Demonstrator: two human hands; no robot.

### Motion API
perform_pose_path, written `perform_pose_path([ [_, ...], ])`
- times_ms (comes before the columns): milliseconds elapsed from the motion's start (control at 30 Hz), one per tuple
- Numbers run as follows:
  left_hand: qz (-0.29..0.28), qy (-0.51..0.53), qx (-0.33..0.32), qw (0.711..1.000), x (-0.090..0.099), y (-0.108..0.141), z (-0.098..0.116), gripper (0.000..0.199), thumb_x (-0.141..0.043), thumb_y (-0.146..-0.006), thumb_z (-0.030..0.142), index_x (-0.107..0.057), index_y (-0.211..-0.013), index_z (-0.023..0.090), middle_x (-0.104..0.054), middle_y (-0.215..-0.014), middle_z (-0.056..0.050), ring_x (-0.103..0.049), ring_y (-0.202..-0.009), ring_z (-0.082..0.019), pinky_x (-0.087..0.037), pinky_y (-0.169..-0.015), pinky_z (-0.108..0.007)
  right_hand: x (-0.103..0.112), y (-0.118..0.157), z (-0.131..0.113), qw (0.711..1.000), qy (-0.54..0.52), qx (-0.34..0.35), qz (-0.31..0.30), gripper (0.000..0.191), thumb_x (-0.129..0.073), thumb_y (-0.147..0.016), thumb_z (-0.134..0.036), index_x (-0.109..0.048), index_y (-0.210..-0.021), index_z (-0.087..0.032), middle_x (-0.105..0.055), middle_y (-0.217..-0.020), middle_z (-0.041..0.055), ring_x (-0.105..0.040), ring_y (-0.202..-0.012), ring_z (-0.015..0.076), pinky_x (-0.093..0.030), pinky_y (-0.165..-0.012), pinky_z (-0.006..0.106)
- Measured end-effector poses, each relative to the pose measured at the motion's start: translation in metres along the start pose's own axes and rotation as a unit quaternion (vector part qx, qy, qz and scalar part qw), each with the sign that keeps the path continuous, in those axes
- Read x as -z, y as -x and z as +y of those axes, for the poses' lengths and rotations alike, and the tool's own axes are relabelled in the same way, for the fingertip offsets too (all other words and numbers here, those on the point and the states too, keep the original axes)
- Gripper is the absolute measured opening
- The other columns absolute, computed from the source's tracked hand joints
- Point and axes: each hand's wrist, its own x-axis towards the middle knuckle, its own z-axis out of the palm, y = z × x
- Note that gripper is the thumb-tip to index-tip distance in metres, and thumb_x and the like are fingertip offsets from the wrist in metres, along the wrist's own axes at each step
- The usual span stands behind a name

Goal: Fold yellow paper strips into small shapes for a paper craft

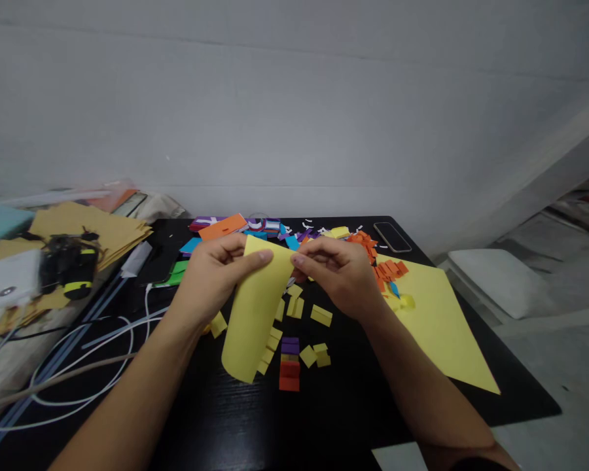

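Note:
A curved yellow paper sheet hangs between my hands above the black table. My left hand grips its upper left part, thumb on the front. At the sheet's upper right corner, my right hand pinches the edge between thumb and fingers. Beneath and beside the sheet lie small folded yellow pieces. A purple folded piece lies nearer me, with a red folded piece just in front of it. Part of the table behind the sheet is hidden.
A large yellow sheet lies at the right with orange folded pieces on it. Behind is a phone. White cables, a white device and brown envelopes are at the left. A wall rises behind.

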Motion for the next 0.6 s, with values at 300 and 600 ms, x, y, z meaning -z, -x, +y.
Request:
perform_pose_path([
  [300,0.050,-0.009,-0.074,0.996,0.0074,-0.0034,-0.0027,0.016,-0.078,-0.083,0.036,-0.077,-0.080,0.019,-0.074,-0.073,-0.001,-0.065,-0.067,-0.015,-0.052,-0.063,-0.024,0.0058,-0.0038,0.0000,1.000,0.000,0.000,0.013,0.016,-0.079,-0.082,-0.030,-0.071,-0.078,-0.017,-0.072,-0.064,-0.0003,-0.069,-0.059,0.0119,-0.061,-0.060,0.026],
  [600,0.081,-0.032,-0.084,0.993,0.0015,-0.0008,-0.0008,0.014,-0.077,-0.085,0.035,-0.076,-0.084,0.021,-0.072,-0.071,0.002,-0.064,-0.065,-0.014,-0.052,-0.063,-0.023,0.0091,-0.0064,0.0027,1.000,-0.003,-0.008,-0.006,0.019,-0.079,-0.082,-0.034,-0.071,-0.078,-0.017,-0.070,-0.064,0.0001,-0.068,-0.060,0.0126,-0.060,-0.061,0.027],
])
